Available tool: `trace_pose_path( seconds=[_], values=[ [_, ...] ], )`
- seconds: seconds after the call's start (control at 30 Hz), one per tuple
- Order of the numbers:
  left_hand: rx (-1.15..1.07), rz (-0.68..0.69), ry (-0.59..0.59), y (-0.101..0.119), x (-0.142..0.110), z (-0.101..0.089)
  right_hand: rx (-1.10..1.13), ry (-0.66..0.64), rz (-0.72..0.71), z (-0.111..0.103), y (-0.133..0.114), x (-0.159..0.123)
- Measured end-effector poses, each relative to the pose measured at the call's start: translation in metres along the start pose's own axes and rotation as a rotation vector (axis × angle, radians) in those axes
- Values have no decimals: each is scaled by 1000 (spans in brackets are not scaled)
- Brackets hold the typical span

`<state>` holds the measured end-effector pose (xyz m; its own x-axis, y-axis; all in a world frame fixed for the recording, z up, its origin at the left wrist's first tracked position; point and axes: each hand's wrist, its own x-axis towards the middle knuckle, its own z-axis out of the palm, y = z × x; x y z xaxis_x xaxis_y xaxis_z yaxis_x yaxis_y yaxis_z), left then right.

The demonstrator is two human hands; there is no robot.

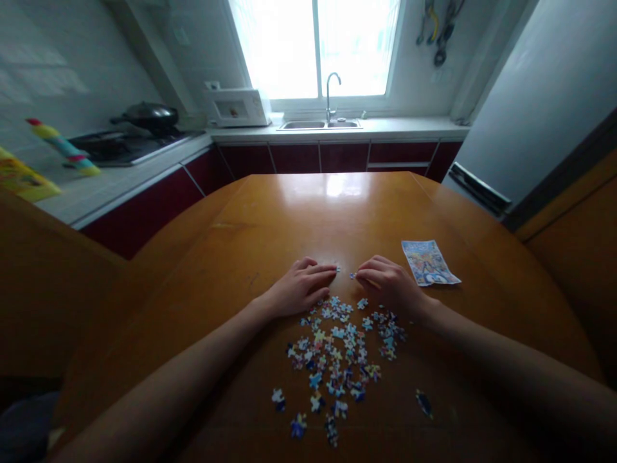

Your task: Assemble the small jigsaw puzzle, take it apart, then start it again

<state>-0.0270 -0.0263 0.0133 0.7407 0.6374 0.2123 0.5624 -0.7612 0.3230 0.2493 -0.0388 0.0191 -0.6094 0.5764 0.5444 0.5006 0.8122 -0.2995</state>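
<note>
My left hand (303, 283) rests on the wooden table with its fingers stretched out and the thumb apart. Its fingertips touch a small puzzle piece (338, 269) lying on the table. Facing it, my right hand (388, 281) has its fingers pinched at the edge of another small puzzle piece (353, 275), partly hidden by the fingertips. A narrow gap separates the two pieces. Nearer to me, below both hands, a loose spread of jigsaw pieces (337, 350) in blue, white and yellow covers the tabletop, some overlapping.
A creased picture sheet (429, 262) lies right of my right hand. A dark oval thing (424, 404) sits near the front right of the table (231, 244). Beyond are a counter with a sink (303, 125), a microwave (238, 107), a stove with a pan (152, 116), and a fridge (535, 109).
</note>
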Motion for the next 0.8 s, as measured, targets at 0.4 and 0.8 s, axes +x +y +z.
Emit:
trace_pose_path(
  seconds=[0.4,0.8],
  values=[
    [-167,-119,28,-2,0,-1,-55,-161,9,36,20,26],
    [-86,-47,50,-3,3,5,-35,-150,60,41,20,23]
  ],
)
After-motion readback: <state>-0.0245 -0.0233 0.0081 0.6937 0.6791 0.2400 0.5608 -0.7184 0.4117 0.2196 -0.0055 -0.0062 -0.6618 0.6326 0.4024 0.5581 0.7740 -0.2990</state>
